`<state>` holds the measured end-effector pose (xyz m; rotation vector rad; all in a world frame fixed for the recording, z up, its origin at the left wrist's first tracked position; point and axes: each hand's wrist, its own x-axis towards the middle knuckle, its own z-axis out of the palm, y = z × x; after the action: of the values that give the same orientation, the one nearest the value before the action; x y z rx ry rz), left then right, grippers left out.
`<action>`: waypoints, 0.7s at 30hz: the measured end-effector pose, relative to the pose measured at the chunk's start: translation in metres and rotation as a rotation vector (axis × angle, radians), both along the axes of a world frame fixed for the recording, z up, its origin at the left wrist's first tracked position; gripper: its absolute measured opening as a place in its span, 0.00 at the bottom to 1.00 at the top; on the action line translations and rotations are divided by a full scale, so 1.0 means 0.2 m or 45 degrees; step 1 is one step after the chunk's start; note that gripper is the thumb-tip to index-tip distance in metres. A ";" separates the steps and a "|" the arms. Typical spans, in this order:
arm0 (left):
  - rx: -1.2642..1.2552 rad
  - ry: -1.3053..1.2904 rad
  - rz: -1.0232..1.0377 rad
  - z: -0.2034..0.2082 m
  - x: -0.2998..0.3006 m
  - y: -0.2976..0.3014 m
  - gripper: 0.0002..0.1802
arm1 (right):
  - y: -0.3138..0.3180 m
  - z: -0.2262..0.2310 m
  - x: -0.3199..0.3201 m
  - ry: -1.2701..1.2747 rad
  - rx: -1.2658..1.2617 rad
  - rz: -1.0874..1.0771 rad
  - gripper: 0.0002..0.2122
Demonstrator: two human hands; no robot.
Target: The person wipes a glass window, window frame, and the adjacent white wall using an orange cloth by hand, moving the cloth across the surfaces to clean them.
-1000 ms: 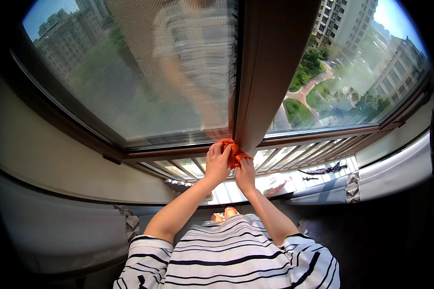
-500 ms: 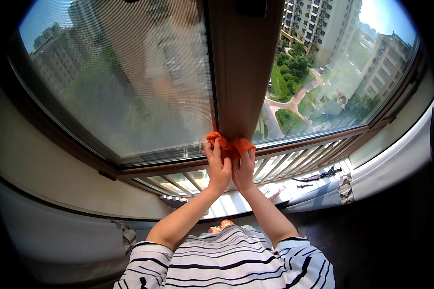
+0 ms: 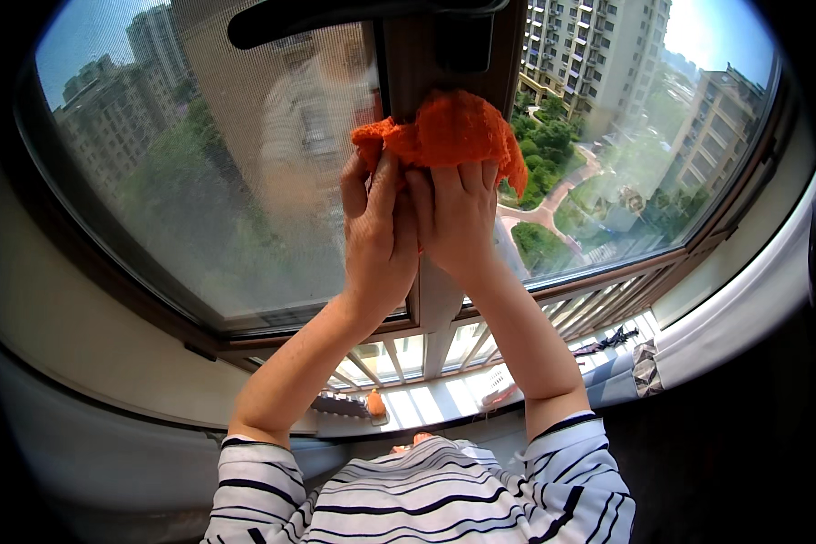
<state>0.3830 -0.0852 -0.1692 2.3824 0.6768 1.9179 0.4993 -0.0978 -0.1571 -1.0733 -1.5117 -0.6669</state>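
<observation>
An orange cloth (image 3: 462, 129) is bunched against the brown upright window post (image 3: 441, 292), just below the dark handle (image 3: 335, 16). My left hand (image 3: 375, 231) grips the cloth's narrower left end, its fingertips partly covered by the fabric. Beside it and touching it, my right hand (image 3: 461, 216) presses the wider part of the cloth, with the fingers reaching under its lower edge. One corner of the cloth hangs to the right over the edge of the post.
A screened pane (image 3: 218, 218) lies to the left, clear glass (image 3: 598, 181) to the right. Below is a railing (image 3: 562, 313) above a light sill (image 3: 435, 403) holding a small orange object (image 3: 375, 403) and a dark folded item (image 3: 612, 339). A pale curtain (image 3: 743, 317) hangs at right.
Both hands have slid up the post with the cloth, from its bottom end to just under the handle. The cloth is now more spread out, and the handle shows more fully.
</observation>
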 end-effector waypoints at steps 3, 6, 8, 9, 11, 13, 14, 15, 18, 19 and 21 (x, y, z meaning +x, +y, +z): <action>0.150 0.019 0.019 0.18 0.00 0.03 0.30 | 0.03 0.12 0.01 -0.019 0.166 -0.026 0.18; 0.200 0.005 0.017 0.17 0.02 0.06 0.29 | 0.04 0.10 0.00 -0.023 0.219 -0.119 0.17; 0.168 0.000 -0.005 0.11 0.01 0.06 0.27 | 0.05 0.06 0.00 -0.032 0.155 -0.019 0.19; 0.161 0.020 0.011 0.09 0.00 0.05 0.27 | 0.05 0.02 0.00 -0.025 0.131 -0.019 0.19; 0.140 0.038 0.018 0.02 0.00 0.05 0.26 | 0.05 -0.05 0.01 -0.050 0.093 -0.049 0.19; 0.090 0.059 -0.013 -0.08 -0.01 0.04 0.25 | 0.05 -0.18 0.02 -0.063 0.083 -0.064 0.19; 0.072 0.064 -0.019 -0.14 0.00 0.04 0.25 | 0.05 -0.26 0.02 -0.082 0.091 -0.081 0.19; 0.018 0.063 -0.029 -0.22 0.00 0.03 0.25 | 0.04 -0.35 0.03 -0.078 0.071 -0.087 0.19; -0.109 0.089 -0.030 -0.48 -0.02 -0.01 0.25 | 0.02 -0.63 0.02 -0.062 -0.006 -0.096 0.19; -0.179 0.111 -0.025 -0.58 -0.02 -0.03 0.26 | 0.01 -0.73 0.01 -0.057 -0.017 -0.093 0.19; -0.309 0.120 -0.023 -0.77 -0.03 -0.07 0.26 | -0.02 -0.92 0.01 0.008 -0.215 0.057 0.20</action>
<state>0.3766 -0.0986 -0.3236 2.3296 0.8367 1.6192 0.5021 -0.1027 -0.3405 -1.1629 -1.6041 -0.5114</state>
